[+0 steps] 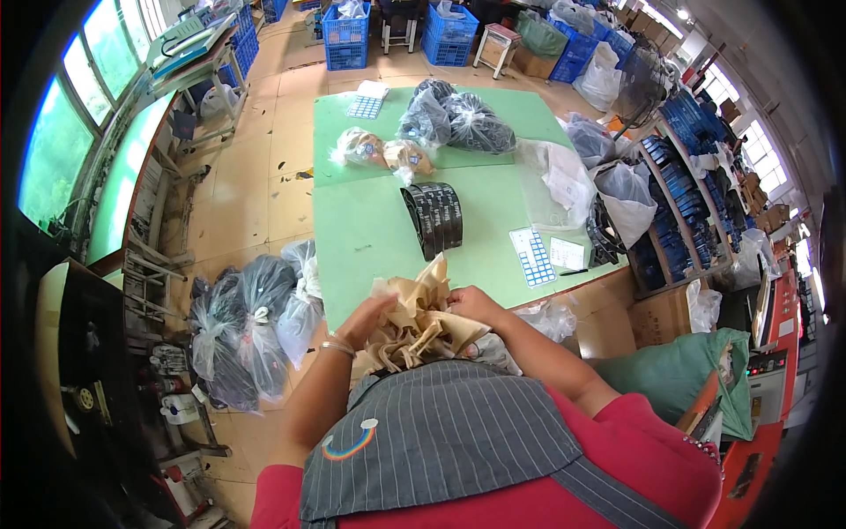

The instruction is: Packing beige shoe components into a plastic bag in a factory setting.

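Crumpled brown paper (423, 317) is bunched up close against my apron, at the near edge of the green table (361, 229). My left hand (368, 321) grips its left side, the fingers partly tucked behind the folds. On the opposite side my right hand (476, 305) pinches the paper with bent fingers. Clear plastic (498, 353) shows beneath the paper, by my right forearm. Just beyond the paper, a looped bundle of black printed bands (434, 218) stands on the tabletop.
Farther back on the table lie plastic-wrapped brown bundles (379, 152) and bagged black goods (471, 122). A sheet of blue labels (532, 257), a white slip (567, 254) and a pen (573, 271) lie at right. Filled plastic bags (256, 317) crowd the floor at left; a rack (679, 212) stands right.
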The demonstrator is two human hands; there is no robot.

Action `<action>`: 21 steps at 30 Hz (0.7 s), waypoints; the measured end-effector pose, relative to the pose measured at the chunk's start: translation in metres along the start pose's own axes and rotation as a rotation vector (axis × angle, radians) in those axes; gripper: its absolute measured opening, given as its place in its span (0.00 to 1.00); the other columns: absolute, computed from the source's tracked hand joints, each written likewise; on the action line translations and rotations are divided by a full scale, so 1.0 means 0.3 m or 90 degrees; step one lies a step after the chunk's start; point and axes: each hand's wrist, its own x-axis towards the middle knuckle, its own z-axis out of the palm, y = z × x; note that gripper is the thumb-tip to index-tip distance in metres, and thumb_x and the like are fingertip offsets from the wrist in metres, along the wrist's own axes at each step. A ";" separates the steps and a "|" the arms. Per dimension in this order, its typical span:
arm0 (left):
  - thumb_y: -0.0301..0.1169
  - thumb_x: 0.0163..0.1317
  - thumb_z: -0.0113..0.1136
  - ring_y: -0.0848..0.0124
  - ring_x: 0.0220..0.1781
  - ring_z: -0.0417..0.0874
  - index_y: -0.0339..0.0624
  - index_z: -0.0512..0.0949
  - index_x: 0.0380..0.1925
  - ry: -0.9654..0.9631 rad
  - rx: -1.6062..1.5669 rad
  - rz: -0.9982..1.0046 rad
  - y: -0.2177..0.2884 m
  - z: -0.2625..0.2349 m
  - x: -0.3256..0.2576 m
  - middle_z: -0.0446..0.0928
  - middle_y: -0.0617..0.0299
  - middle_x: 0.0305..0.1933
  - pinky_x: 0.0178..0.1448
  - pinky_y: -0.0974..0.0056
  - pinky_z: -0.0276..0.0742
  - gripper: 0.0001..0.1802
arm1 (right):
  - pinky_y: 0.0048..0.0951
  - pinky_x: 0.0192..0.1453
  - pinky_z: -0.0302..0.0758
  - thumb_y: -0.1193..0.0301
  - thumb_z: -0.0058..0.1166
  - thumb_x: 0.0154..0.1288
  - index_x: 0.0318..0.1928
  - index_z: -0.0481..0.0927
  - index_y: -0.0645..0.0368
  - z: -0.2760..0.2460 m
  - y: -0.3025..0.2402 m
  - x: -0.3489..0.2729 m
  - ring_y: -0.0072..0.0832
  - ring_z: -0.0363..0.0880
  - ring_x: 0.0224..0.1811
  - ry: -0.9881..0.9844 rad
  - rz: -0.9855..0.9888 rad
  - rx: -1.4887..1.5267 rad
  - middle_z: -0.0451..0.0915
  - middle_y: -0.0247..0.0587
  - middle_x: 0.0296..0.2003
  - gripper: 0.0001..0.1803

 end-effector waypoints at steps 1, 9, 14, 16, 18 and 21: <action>0.51 0.56 0.54 0.71 0.34 0.77 0.35 0.74 0.42 0.004 0.254 -0.043 0.045 0.030 0.019 0.77 0.56 0.36 0.41 0.70 0.73 0.28 | 0.26 0.40 0.72 0.71 0.53 0.47 0.36 0.79 0.65 0.006 0.017 0.000 0.24 0.77 0.32 -0.013 -0.001 -0.009 0.81 0.43 0.29 0.14; 0.51 0.51 0.58 0.49 0.49 0.72 0.35 0.73 0.35 -0.315 0.803 0.422 0.033 0.283 0.009 0.70 0.42 0.51 0.55 0.56 0.66 0.27 | 0.29 0.37 0.72 0.67 0.53 0.54 0.35 0.77 0.64 0.008 0.109 0.015 0.27 0.77 0.30 0.353 0.099 0.021 0.80 0.45 0.30 0.13; 0.44 0.56 0.51 0.54 0.38 0.78 0.38 0.74 0.35 -0.252 1.035 0.270 -0.021 0.326 0.033 0.77 0.50 0.39 0.44 0.54 0.72 0.19 | 0.25 0.34 0.70 0.68 0.54 0.56 0.33 0.78 0.67 0.044 0.035 -0.056 0.21 0.73 0.27 0.270 -0.002 0.125 0.79 0.39 0.25 0.13; 0.43 0.56 0.49 0.54 0.37 0.79 0.40 0.75 0.36 -0.195 1.069 0.229 -0.107 0.258 0.120 0.77 0.51 0.38 0.43 0.53 0.73 0.17 | 0.22 0.34 0.69 0.69 0.53 0.57 0.35 0.78 0.67 0.065 -0.007 -0.103 0.19 0.72 0.28 0.216 -0.049 0.111 0.78 0.36 0.26 0.12; 0.41 0.57 0.47 0.54 0.39 0.79 0.44 0.77 0.38 -0.098 1.113 0.126 -0.159 0.214 0.192 0.77 0.52 0.40 0.45 0.55 0.73 0.16 | 0.20 0.33 0.69 0.71 0.53 0.57 0.37 0.77 0.68 0.097 -0.036 -0.141 0.16 0.71 0.29 0.178 -0.124 0.049 0.77 0.35 0.26 0.11; 0.41 0.57 0.46 0.56 0.43 0.78 0.44 0.75 0.41 -0.096 1.137 0.035 -0.183 0.185 0.236 0.77 0.50 0.41 0.48 0.58 0.72 0.18 | 0.21 0.33 0.69 0.73 0.52 0.55 0.38 0.77 0.66 0.120 -0.043 -0.155 0.17 0.71 0.28 0.199 -0.259 -0.134 0.77 0.38 0.25 0.11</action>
